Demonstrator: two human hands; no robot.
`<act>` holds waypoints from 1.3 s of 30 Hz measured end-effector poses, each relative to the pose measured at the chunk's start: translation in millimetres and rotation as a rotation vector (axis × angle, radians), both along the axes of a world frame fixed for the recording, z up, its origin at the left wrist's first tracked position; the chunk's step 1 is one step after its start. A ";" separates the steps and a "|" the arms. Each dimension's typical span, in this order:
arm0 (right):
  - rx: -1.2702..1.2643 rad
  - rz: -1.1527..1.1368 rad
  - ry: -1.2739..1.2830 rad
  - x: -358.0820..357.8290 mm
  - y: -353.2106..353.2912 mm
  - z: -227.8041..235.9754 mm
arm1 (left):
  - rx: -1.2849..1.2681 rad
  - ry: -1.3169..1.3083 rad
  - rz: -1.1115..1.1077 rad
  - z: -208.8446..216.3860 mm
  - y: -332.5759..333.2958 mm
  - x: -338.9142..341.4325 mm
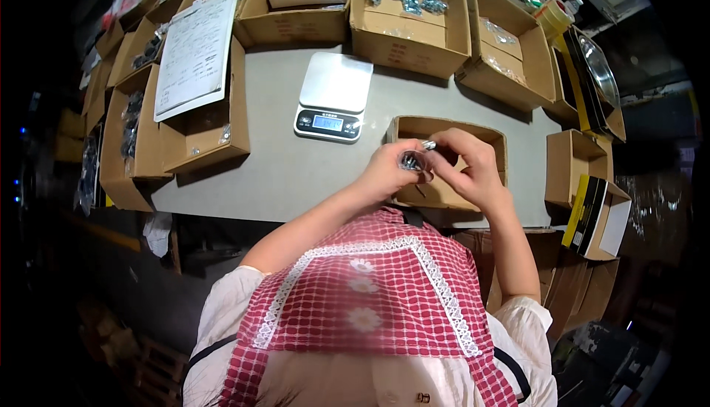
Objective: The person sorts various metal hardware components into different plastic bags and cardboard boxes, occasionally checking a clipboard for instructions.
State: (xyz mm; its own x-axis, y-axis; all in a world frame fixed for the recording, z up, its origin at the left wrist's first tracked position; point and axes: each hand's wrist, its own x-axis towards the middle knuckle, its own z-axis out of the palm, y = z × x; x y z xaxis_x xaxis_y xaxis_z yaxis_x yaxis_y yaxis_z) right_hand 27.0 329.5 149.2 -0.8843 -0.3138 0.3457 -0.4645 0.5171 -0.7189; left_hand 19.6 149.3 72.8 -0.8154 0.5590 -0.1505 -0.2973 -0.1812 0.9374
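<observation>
Above the near part of the table, my left hand (pixel 386 170) is closed around a small clear round-mouthed container (pixel 411 160) with dark metal pieces inside; whether it is a cup or a bag I cannot tell. My right hand (pixel 473 161) meets it from the right, its fingers pinched by a small shiny metal piece (pixel 428 145) at the container's rim. Both hands are over an open cardboard box (pixel 451 127), which they partly cover. Left of that box, a white digital scale (pixel 336 85) with a lit display rests on the table, its pan bare.
Open cardboard boxes with small bagged metal parts line the far edge, such as one box (pixel 403 53) at the back. Handwritten sheets (pixel 196 55) lie across boxes at the left. Smaller boxes (pixel 573 159) and a tape roll (pixel 553 16) stand at the right.
</observation>
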 end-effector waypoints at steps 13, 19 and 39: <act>0.496 0.042 -0.473 -0.6 24.8 -99.5 | -0.054 0.007 -0.065 -10.3 -2.6 -3.0; 0.090 -0.062 -0.030 5.2 6.7 -2.5 | -0.047 0.142 -0.048 -14.6 -1.2 -4.9; 0.208 0.116 0.001 -0.2 4.2 21.8 | -0.237 0.397 0.092 40.6 -28.9 2.1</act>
State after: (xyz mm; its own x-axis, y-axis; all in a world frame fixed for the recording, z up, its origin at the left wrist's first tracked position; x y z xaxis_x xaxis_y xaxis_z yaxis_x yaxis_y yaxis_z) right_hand 26.8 333.7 171.0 -0.8380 -0.4776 0.2641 -0.5301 0.5973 -0.6018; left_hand 21.6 120.4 113.4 -0.8802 0.4696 0.0685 0.0999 0.0424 0.9941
